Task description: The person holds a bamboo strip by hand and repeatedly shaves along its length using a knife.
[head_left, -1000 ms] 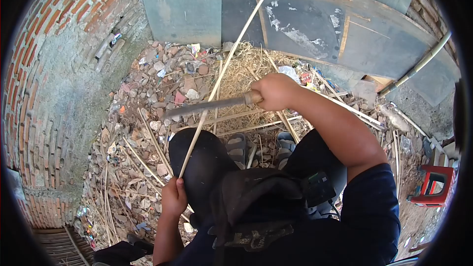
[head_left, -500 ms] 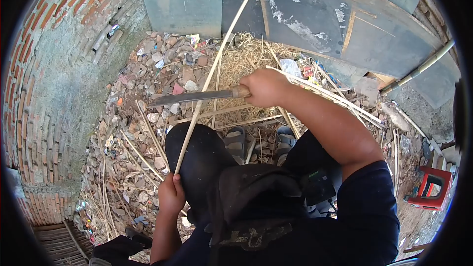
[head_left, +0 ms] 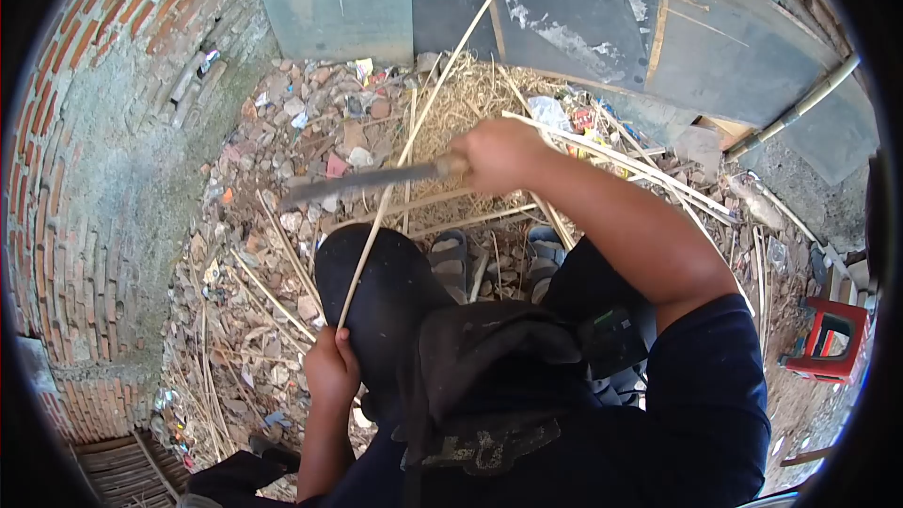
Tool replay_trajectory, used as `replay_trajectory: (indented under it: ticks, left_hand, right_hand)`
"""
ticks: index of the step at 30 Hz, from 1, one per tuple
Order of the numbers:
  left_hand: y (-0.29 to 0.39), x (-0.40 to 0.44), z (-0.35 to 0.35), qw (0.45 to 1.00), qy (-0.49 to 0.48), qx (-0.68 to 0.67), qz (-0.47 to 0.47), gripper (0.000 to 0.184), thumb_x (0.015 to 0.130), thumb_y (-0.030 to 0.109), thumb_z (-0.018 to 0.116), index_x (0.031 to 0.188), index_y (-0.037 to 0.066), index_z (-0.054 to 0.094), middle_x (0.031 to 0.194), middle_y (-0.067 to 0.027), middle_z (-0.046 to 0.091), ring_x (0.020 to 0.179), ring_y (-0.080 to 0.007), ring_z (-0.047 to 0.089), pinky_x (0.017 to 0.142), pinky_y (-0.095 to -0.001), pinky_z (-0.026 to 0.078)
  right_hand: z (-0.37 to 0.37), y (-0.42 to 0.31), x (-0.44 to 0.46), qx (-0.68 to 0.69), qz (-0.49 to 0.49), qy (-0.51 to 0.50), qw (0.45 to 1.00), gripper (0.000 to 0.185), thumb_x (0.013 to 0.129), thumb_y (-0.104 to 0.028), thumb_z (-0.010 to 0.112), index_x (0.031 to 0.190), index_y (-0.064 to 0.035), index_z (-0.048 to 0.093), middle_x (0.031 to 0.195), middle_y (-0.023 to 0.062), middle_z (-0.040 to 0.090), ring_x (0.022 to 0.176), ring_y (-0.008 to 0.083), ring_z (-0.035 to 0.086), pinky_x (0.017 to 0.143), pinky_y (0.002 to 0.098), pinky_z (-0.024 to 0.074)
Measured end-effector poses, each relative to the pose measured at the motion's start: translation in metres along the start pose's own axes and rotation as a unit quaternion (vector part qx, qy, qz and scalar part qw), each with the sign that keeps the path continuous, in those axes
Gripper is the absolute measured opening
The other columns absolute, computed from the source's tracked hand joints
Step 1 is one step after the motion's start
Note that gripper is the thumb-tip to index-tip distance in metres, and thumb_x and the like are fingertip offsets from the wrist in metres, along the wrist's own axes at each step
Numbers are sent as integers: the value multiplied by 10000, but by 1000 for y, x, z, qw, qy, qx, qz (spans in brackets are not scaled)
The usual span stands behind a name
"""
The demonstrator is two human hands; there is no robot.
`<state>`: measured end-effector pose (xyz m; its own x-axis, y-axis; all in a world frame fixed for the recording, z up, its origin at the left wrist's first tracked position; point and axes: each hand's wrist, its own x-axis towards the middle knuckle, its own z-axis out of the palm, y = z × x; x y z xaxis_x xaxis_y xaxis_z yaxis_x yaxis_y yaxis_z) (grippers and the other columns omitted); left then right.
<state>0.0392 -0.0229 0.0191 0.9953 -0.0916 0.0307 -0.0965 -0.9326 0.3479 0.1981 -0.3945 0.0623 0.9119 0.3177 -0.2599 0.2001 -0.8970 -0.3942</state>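
Farther up the pale bamboo strip (head_left: 411, 142) than in the earliest frame, the machete (head_left: 353, 184) now crosses it well above the left knee (head_left: 376, 273), and the strip's far tip has swung right over a wooden batten (head_left: 493, 14) since the frame just before. The right hand (head_left: 503, 156) is clenched around the machete's wooden handle, the blade pointing left and blurred; whether its edge touches the strip cannot be told. The left hand (head_left: 332, 366) grips the strip's near end between thumb and fingers beside the left knee, and the strip slants up across that knee toward the dark panel (head_left: 583, 23).

Beyond the knees, straw-like shavings (head_left: 475, 94) lie heaped on the rubble (head_left: 282, 118), and two gray sandals (head_left: 450, 263) show between the knees. Several loose strips (head_left: 611, 154) rest on the ground behind the right forearm, near a crumpled clear plastic bag (head_left: 548, 113). A red plastic stool (head_left: 837, 343) is at the far right, a brick wall (head_left: 103, 188) at the left.
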Motion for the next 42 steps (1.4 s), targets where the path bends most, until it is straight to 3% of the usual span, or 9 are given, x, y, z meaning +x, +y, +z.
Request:
replay_trajectory:
  ticks: [11, 12, 16, 19, 22, 25, 32, 35, 42]
  left_hand:
    - [-7, -2, -3, 999, -34, -37, -7, 321, 1055, 268, 498, 857, 19, 532, 650, -258, 593, 640, -504, 595, 557, -551, 434]
    - [-5, -1, -4, 999, -35, -32, -3, 321, 1054, 263, 507, 853, 13, 519, 648, -256, 590, 642, -505, 594, 557, -551, 430]
    - [-1, 4, -16, 999, -47, -10, 8, 326, 1049, 249, 525, 829, 12, 490, 649, -258, 588, 646, -512, 590, 557, -557, 424]
    - [-10, 5, -11, 998, -53, -43, 16, 333, 1058, 254, 511, 833, 9, 496, 637, -241, 576, 606, -480, 585, 546, -524, 426]
    - [-22, 5, 0, 991, -43, -120, 44, 437, 1090, 342, 440, 822, 1, 496, 584, -166, 502, 515, -312, 519, 518, -423, 388]
    - [-15, 8, -3, 990, -41, -129, 33, 454, 1089, 359, 444, 821, -3, 500, 579, -144, 488, 518, -258, 495, 521, -401, 382]
    - [-22, 3, 1, 992, -23, -111, 48, 420, 1090, 319, 446, 835, -9, 511, 590, -168, 493, 523, -276, 518, 522, -408, 385]
    - [-13, 2, -1, 995, -25, -92, 10, 360, 1073, 288, 485, 846, 11, 518, 606, -209, 554, 587, -433, 595, 529, -467, 417]
    - [-16, 5, -8, 990, -63, -122, 17, 387, 1081, 305, 468, 840, 5, 514, 599, -189, 541, 545, -384, 555, 530, -448, 412]
  right_hand:
    - [14, 40, 13, 40, 29, 58, 997, 171, 788, -208, 674, 903, -83, 694, 846, 152, 715, 853, 352, 709, 792, 489, 561]
    - [13, 49, 15, 20, 44, 114, 992, 184, 783, -210, 675, 911, -78, 693, 859, 158, 718, 860, 355, 709, 798, 490, 560]
    - [5, 56, 10, -16, 70, 78, 994, 201, 861, -220, 637, 1010, -100, 702, 939, 139, 712, 918, 307, 713, 857, 468, 576]
    - [9, 25, 2, 10, 41, 39, 998, 190, 840, -210, 654, 999, -119, 708, 924, 127, 716, 901, 292, 720, 845, 466, 583]
    - [12, 26, 6, 7, -1, 66, 998, 163, 829, -207, 666, 966, -130, 707, 871, 110, 716, 871, 285, 725, 803, 461, 586]
    - [15, 40, 19, 31, -8, 76, 997, 164, 827, -222, 674, 952, -120, 707, 845, 117, 713, 846, 299, 722, 771, 459, 579]
    - [9, 13, 7, 34, -12, 69, 997, 167, 773, -215, 688, 888, -94, 687, 793, 147, 697, 799, 360, 699, 742, 485, 560]
    - [18, 37, 20, 27, 18, 71, 997, 165, 780, -214, 681, 898, -98, 688, 799, 139, 700, 816, 352, 705, 748, 490, 561]
    - [13, 19, 0, 7, -5, 112, 994, 189, 812, -243, 666, 941, -112, 707, 876, 127, 724, 875, 339, 714, 824, 477, 569]
